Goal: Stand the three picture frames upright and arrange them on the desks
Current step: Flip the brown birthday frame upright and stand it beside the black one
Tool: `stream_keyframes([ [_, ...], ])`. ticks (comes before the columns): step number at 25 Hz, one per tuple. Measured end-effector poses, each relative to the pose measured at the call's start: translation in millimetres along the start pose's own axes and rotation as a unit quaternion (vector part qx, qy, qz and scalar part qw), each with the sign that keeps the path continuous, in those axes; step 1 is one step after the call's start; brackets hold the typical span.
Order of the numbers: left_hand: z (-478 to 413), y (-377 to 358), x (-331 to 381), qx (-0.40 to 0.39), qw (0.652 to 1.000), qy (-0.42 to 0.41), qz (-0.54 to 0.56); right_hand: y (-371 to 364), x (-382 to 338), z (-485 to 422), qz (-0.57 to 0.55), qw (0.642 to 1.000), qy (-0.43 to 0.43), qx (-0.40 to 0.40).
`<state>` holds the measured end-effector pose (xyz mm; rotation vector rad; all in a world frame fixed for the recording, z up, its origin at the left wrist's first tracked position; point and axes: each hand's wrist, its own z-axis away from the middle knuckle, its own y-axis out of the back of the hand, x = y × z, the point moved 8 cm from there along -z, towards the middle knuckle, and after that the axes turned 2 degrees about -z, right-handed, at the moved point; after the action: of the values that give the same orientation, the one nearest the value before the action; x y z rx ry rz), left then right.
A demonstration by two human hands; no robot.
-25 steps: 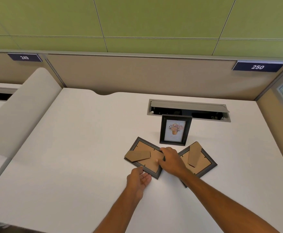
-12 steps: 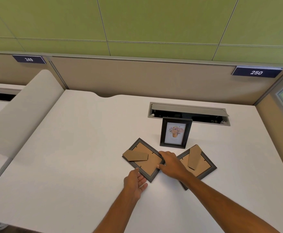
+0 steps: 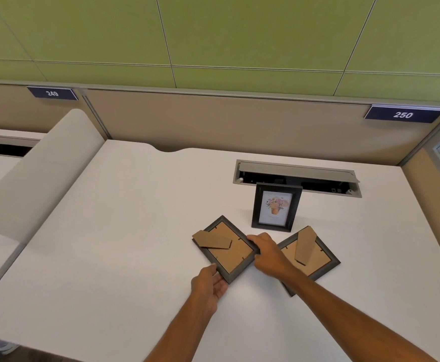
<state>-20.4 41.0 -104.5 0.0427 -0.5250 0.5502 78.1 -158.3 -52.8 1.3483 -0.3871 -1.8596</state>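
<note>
— So, where do the three frames stand on the white desk (image 3: 124, 231)?

— One black picture frame with a flower-pot print (image 3: 275, 207) is upright, facing the camera, just in front of the open cable tray (image 3: 297, 176) set into the desktop. The other two lie face down, cardboard backs up.

— And the hands?

— Both are on the left face-down frame (image 3: 225, 249), which sits turned like a diamond. The left hand (image 3: 208, 286) cups its near corner, fingers underneath the edge. The right hand (image 3: 267, 253) is closed over its right corner, fingers curled along the top edge. So both hands are grasping that one frame. Whether it is off the desk I cannot tell; it looks flat or barely raised.

— Its stand?

— The cardboard easel leg (image 3: 212, 239) lies across the back, pointing left past the frame's edge.

— The third one?

— The right face-down frame (image 3: 315, 259) lies just beside the right hand, partly under the forearm, its own leg pointing away from the person. Nobody holds it.

— Anything else?

— A beige partition behind carries a plate marked 250 (image 3: 403, 114), and another marked 249 (image 3: 52, 93) above the neighbouring desk on the left.
</note>
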Motion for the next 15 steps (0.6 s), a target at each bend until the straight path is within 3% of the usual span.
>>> stream_keyframes([
  [11,12.8,19.9,39.6,-0.064,0.995,-0.075,0.022,20.9,-26.3,2.8,-0.057,0.991,0.088,0.079],
  [15,19.9,27.5,53.1,-0.095,0.993,-0.065,0.033,23.4,-33.7,1.2,-0.087,0.988,0.109,0.071],
])
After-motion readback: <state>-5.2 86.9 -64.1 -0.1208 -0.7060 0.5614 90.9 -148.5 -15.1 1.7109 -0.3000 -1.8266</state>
